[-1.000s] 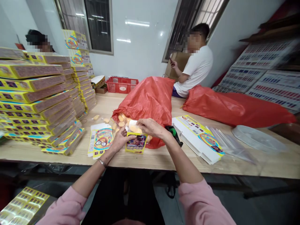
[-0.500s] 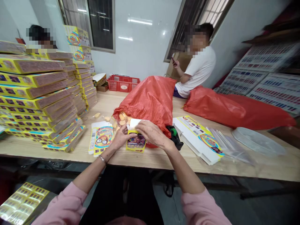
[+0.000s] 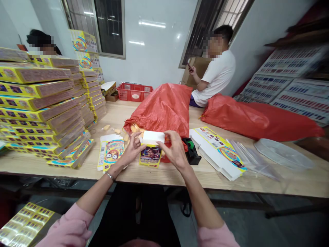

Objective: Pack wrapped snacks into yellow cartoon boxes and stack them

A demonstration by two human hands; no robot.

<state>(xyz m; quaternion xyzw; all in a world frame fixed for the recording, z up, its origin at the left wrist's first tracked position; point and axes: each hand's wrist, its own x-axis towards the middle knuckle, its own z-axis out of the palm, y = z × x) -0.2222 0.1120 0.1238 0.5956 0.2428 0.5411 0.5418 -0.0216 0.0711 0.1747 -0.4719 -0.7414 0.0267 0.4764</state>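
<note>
The small box (image 3: pixel 150 159) is between the two hands, over the near side of the bench (image 3: pixel 164 176). Its picture side faces the person, and a white flap (image 3: pixel 153 137) stands up at its top. I can't tell if its bottom touches the bench.

The left grip (image 3: pixel 132 147) is at the box's 10 o'clock. The right grip (image 3: pixel 173 147) is at about 2 o'clock, by the other end of the flap. Each has its thumb and pointing finger spread apart. I can't tell if either one is pinching the card.

The box looks like thin card, so I think it is light and a bit stiff, but easy to squash. The shiny front may be slippery. The flap looks bendy and could crease. The best place to hold is low on the two sides, at 9 and 3 o'clock, with a soft squeeze. Pushing the middle of the front could dent it.

The big red sack (image 3: pixel 164 106) is at 12 o'clock, behind the box. A black tape holder (image 3: pixel 193 156) sits at 3 o'clock.
</note>
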